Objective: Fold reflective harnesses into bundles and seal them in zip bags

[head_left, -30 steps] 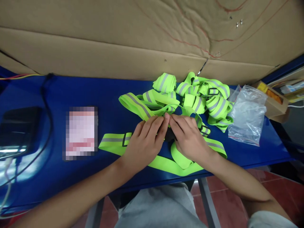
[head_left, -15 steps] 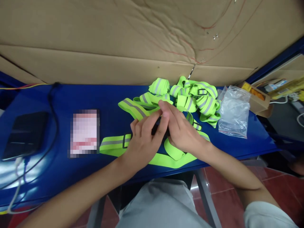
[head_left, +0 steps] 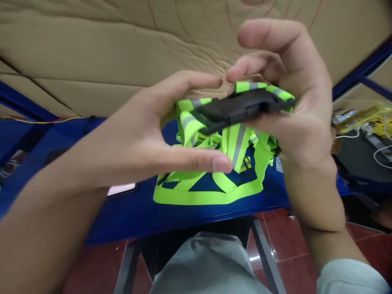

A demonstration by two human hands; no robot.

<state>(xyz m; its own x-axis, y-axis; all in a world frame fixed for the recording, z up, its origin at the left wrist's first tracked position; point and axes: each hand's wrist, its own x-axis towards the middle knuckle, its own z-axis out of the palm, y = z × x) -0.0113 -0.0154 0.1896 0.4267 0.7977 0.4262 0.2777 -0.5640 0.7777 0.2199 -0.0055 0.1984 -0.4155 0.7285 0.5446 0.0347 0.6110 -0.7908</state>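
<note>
A black side-release buckle is held up close to the camera, its two halves joined. Neon yellow-green webbing with a grey reflective stripe loops through both its ends. My right hand grips the buckle's right end, thumb beneath, with some fingers raised above. My left hand is around the left end, its thumb and fingers spread apart; whether its palm touches the webbing I cannot tell. From the buckle the reflective strap hangs down to the table, where more such straps lie behind it, partly hidden by my hands.
The blue table has a metal-legged frame beneath. A phone-like flat object lies at the left, mostly covered by my left arm. Cardboard stands behind the table. Yellow packaging and white cables are at the far right.
Both hands have risen from low over the straps toward the camera, bringing up the buckle and its webbing. My left fingers have spread apart.
</note>
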